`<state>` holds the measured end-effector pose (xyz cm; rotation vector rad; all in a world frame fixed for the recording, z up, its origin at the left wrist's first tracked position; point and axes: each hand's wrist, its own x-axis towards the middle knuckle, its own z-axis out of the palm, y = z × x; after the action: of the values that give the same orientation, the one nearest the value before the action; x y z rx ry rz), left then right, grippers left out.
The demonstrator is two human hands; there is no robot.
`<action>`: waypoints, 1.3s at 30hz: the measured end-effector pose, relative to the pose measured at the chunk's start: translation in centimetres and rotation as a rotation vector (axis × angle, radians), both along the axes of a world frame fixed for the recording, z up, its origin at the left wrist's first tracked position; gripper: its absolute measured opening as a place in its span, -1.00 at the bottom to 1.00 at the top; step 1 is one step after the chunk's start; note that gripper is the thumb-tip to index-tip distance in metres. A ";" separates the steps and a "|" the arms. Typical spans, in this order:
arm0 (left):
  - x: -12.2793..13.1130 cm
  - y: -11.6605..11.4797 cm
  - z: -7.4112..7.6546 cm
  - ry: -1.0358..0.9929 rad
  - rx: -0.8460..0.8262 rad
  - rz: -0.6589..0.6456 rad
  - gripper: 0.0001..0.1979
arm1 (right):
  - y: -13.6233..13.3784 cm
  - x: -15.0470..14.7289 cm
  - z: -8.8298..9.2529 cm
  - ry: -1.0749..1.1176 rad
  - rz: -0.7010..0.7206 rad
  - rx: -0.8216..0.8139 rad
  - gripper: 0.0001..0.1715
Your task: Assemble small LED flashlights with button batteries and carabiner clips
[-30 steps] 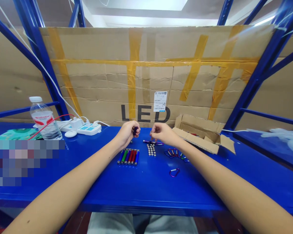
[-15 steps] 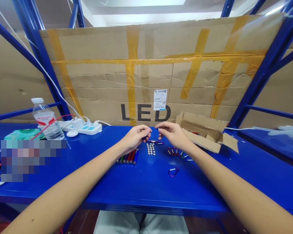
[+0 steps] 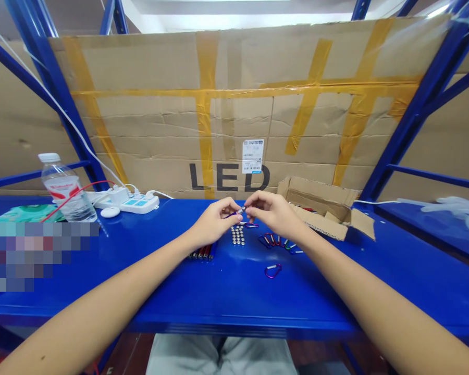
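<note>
My left hand (image 3: 214, 223) pinches a slim dark-blue tube with a silver end (image 3: 241, 210), which looks like a small flashlight body. My right hand (image 3: 272, 212) has its fingers closed at that silver end, and the two hands nearly meet. Below them, silver button cells (image 3: 238, 235) lie in neat rows. A purple carabiner (image 3: 251, 225) lies just behind the cells. Several coloured tubes with silver ends (image 3: 203, 253) lie side by side, partly hidden by my left hand and forearm. Coloured carabiners (image 3: 272, 240) lie in a row to the right, and a single purple carabiner (image 3: 273, 271) lies nearer me.
An open cardboard box (image 3: 324, 224) stands at the back right of the blue table (image 3: 234, 299). At left are a water bottle (image 3: 68, 192), a white power strip (image 3: 138, 203) and cables. A large cardboard sheet (image 3: 156, 125) walls off the back.
My hands have come together, and my right fingers now meet the silver end of the tube in my left hand. The whole view has shifted slightly.
</note>
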<state>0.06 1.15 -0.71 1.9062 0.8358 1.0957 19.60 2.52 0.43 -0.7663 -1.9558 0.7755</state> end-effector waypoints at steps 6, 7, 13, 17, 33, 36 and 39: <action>0.1 -0.1 -0.4 0.066 0.136 0.043 -0.86 | -0.2 -0.1 0.6 0.058 0.034 -0.070 -0.91; 0.1 -0.1 -0.4 0.084 0.141 0.067 -0.86 | -0.2 -0.2 0.6 0.059 0.029 -0.069 -0.91; 0.1 0.0 -0.1 0.198 0.154 0.164 -0.70 | 0.4 -0.3 -0.1 0.114 0.045 -0.121 -0.88; 0.0 -0.1 0.1 0.254 0.184 0.180 -0.71 | 0.7 -0.4 -0.5 0.143 0.068 -0.187 -0.79; -0.1 -0.7 -0.4 0.552 0.643 0.171 -0.95 | 0.9 0.3 -0.6 -0.038 0.192 -0.324 -0.77; 0.0 -0.8 -0.3 0.571 0.661 0.236 -0.87 | 0.6 0.2 -0.5 -0.048 0.158 -0.284 -0.78; 0.0 -0.7 -0.2 0.609 0.688 0.237 -0.76 | 0.3 0.0 -0.4 -0.049 0.110 -0.249 -0.79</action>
<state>0.06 0.47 -0.88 2.8628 1.1284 1.0254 19.63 2.82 0.04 -0.8353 -1.9802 1.0905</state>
